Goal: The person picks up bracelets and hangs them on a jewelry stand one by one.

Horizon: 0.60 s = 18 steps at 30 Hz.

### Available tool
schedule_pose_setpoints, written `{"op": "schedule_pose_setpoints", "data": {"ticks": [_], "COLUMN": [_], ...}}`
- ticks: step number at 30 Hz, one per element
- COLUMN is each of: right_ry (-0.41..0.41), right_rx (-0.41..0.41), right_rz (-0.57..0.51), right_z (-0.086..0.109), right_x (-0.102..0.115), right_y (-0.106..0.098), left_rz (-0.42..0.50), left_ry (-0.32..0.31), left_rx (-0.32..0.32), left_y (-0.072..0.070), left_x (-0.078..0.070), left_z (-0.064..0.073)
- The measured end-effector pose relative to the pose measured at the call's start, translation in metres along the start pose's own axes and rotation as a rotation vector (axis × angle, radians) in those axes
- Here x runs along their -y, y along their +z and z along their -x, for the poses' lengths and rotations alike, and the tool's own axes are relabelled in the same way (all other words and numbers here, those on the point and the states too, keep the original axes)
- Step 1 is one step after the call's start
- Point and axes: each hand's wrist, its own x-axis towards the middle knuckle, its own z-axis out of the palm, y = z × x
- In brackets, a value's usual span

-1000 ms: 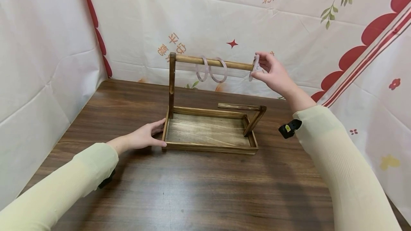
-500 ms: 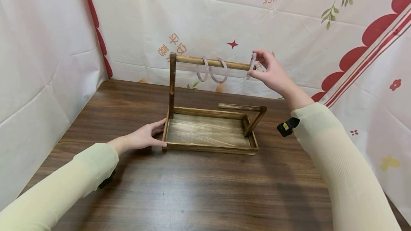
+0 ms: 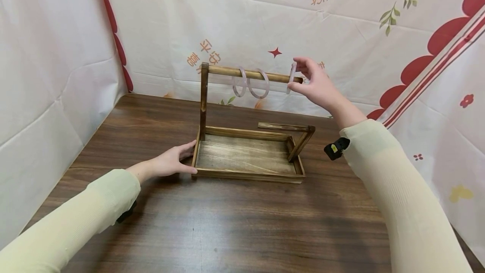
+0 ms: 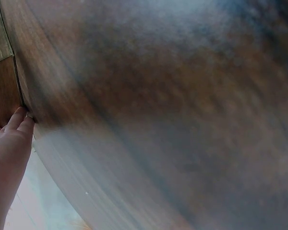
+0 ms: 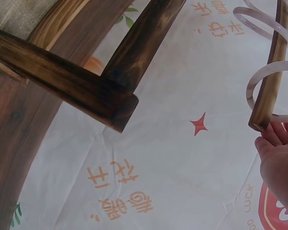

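Observation:
My right hand [image 3: 316, 82] pinches a pale lilac bangle [image 3: 291, 78] between thumb and fingers. In the right wrist view this bangle [image 5: 252, 91] circles the free end of the upper wooden bar [image 5: 269, 93]. Two more bangles, one on the left [image 3: 239, 81] and one beside it [image 3: 259, 83], hang midway along that bar. The bar belongs to a brown wooden stand with a shallow tray base [image 3: 248, 175]. At the tray's left end my left hand [image 3: 166, 161] rests with thumb and fingers spread, touching the side wall and front corner.
A shorter, lower arm [image 3: 282, 127] rises from the tray's right end and points left. The stand sits on a dark wood table [image 3: 227, 226]. Behind it hangs a white printed cloth [image 3: 163, 24], with another cloth side [image 3: 49, 54] at the left.
My right hand has moved left with its bangle, from the bar's free end to a little way along it. The left hand and the stand have stayed put.

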Motion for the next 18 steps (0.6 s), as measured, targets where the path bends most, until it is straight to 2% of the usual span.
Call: {"op": "schedule_pose_setpoints", "data": {"ticks": [18], "right_ry": [-0.021], "right_rx": [0.039], "right_rz": [0.006], "right_z": [-0.006], "right_x": [0.011], "right_y": [0.009], "left_rz": [0.003], "left_ry": [0.002], "left_rx": [0.005], "left_y": [0.0], "left_x": [-0.001], "left_z": [0.0]}}
